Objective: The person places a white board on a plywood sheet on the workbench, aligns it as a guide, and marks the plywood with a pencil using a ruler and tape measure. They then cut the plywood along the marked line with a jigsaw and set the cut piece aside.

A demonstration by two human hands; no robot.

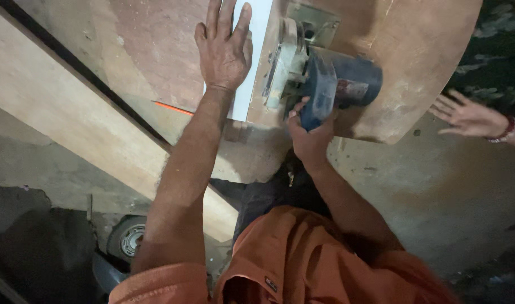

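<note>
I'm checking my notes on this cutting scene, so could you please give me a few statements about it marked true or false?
1. The right hand grips the blue power saw. True.
2. The left hand holds a hammer. False: it lies flat, palm down, on the board and white strip.
3. An orange pencil lies on the board. True.
4. No one else is in view. False: another person's hand reaches in at the right.

Left hand [224, 48] fingertips being cut off by top edge. Saw [325, 84] blade hiding under board [415, 50]. Right hand [309, 135] fingers hiding behind saw handle. Co-worker's hand [466, 115] blurring, arm leaving right edge.
</note>
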